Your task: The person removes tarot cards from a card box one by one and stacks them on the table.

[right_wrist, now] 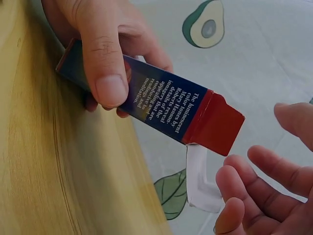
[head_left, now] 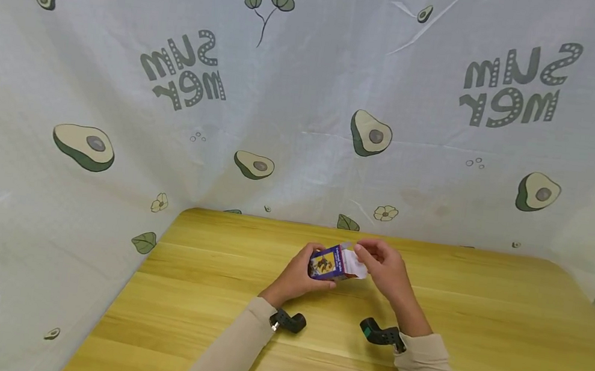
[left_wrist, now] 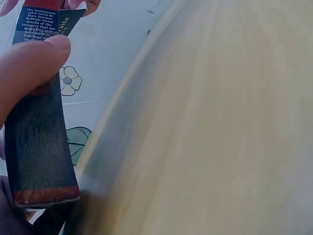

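A small printed card box [head_left: 324,263] is held up over the middle of the table, tilted, its open end turned toward the person's right. At that end a red flap [right_wrist: 219,125] sticks out past the rim, and a white flap [right_wrist: 196,178] folds out beside it. The left hand [head_left: 298,277] is clamped on the box's closed half, its thumb lying across the narrow lettered side, so the open end juts free of the grip.

The right hand [head_left: 385,268] is just beside the flaps, thumb and fingers apart and lightly bent; whether a fingertip touches the white flap cannot be told.

Between the two forearms a wide gap shows the wood, with a black wrist mount [head_left: 291,322] on the left and another black mount [head_left: 381,333] on the right, well apart. Beige sleeves [head_left: 231,348] end at these mounts. The wooden table [head_left: 480,307] runs well out to either side of the hands; its far edge, with rounded corners, meets a hanging avocado-print cloth [head_left: 307,90], which leaves less room beyond the box than sideways.
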A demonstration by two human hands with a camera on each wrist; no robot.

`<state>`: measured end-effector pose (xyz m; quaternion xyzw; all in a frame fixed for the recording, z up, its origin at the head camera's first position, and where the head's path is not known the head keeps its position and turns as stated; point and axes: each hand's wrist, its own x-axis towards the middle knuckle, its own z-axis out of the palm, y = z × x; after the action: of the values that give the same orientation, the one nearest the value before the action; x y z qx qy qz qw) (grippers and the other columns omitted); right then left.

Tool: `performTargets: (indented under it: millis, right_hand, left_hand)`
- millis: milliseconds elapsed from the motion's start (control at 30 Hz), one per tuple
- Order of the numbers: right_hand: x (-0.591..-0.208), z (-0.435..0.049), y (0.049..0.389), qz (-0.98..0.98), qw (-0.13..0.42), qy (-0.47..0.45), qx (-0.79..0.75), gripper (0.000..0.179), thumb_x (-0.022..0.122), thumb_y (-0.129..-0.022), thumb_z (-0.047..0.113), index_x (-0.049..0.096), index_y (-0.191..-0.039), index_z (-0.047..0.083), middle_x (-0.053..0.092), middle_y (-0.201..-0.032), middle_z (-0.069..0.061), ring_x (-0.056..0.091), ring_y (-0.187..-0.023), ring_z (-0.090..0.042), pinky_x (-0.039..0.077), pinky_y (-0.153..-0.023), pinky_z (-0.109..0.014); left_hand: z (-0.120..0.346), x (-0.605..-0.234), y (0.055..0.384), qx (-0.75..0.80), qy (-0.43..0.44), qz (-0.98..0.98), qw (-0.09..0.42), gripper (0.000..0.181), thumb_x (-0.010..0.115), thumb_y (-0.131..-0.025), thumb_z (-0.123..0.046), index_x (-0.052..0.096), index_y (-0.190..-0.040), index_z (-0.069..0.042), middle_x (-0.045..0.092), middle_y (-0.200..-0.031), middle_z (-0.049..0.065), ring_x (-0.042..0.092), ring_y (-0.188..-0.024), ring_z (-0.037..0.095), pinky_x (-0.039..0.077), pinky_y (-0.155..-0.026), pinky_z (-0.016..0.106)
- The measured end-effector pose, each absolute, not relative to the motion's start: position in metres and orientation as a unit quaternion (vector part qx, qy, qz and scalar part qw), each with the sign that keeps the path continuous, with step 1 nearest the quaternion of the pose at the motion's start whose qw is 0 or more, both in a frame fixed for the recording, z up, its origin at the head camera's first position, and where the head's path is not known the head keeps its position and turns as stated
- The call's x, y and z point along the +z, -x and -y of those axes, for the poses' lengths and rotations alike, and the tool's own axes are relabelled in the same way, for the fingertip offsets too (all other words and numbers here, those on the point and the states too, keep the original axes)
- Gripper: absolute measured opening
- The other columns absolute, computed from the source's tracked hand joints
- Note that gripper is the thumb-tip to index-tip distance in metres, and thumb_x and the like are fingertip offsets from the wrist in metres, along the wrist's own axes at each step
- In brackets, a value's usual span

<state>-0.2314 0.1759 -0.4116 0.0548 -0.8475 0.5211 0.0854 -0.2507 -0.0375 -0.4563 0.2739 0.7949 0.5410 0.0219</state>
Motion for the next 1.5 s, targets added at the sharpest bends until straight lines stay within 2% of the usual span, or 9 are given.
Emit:
performTargets:
  millis: [67, 267, 733, 1133, 1500]
  right_hand:
    - [-0.412, -0.175, 0.232, 0.852, 0.085, -0.054, 0.514, 0.044, 0.059, -0.095, 0.041, 0.061, -0.119, 0.005, 0.064, -0.109, -0.013, 0.058, -0.094, -0.025, 0.048, -0.075, -0.028]
    - [-0.413, -0.171, 0.233, 0.867, 0.097, -0.061, 0.485, 0.033, 0.066, -0.093, 0.031, 0.065, -0.112, 0.004, 0.067, -0.101, -0.012, 0.059, -0.09, -0.025, 0.048, -0.074, -0.03]
    - [-0.412, -0.163, 0.23, 0.88, 0.08, -0.071, 0.463, 0.026, 0.072, -0.088, 0.02, 0.065, -0.105, 0.002, 0.065, -0.086, -0.008, 0.06, -0.077, -0.02, 0.049, -0.065, -0.026]
    - [-0.415, -0.163, 0.229, 0.886, 0.071, -0.072, 0.453, 0.022, 0.071, -0.089, 0.018, 0.065, -0.103, 0.003, 0.063, -0.082, -0.006, 0.057, -0.074, -0.018, 0.048, -0.062, -0.027]
    - [-0.416, -0.159, 0.231, 0.89, 0.052, -0.05, 0.451, 0.023, 0.07, -0.087, 0.01, 0.059, -0.105, 0.003, 0.058, -0.077, -0.006, 0.051, -0.068, -0.019, 0.044, -0.058, -0.027]
  left_hand:
    - [0.039, -0.453, 0.248, 0.541, -0.275, -0.795, 0.025, 0.07, 0.08, -0.079, -0.014, 0.039, -0.134, -0.005, 0.051, -0.119, 0.009, 0.051, -0.1, 0.013, 0.045, -0.086, 0.025]
    - [0.038, -0.485, 0.267, 0.524, -0.266, -0.809, 0.02, 0.073, 0.082, -0.078, -0.03, 0.038, -0.134, -0.019, 0.048, -0.12, 0.0, 0.051, -0.103, 0.013, 0.045, -0.089, 0.027]
    - [0.04, -0.488, 0.27, 0.505, -0.268, -0.821, 0.014, 0.076, 0.082, -0.076, -0.033, 0.039, -0.137, -0.014, 0.046, -0.122, 0.002, 0.049, -0.105, 0.013, 0.043, -0.092, 0.029]
    - [0.037, -0.49, 0.272, 0.493, -0.274, -0.826, 0.007, 0.075, 0.081, -0.077, -0.035, 0.04, -0.136, -0.013, 0.046, -0.12, 0.002, 0.049, -0.103, 0.013, 0.044, -0.091, 0.028]
    - [0.036, -0.491, 0.271, 0.48, -0.274, -0.833, -0.004, 0.074, 0.082, -0.076, -0.036, 0.042, -0.134, -0.011, 0.046, -0.12, 0.002, 0.049, -0.102, 0.013, 0.044, -0.09, 0.028]
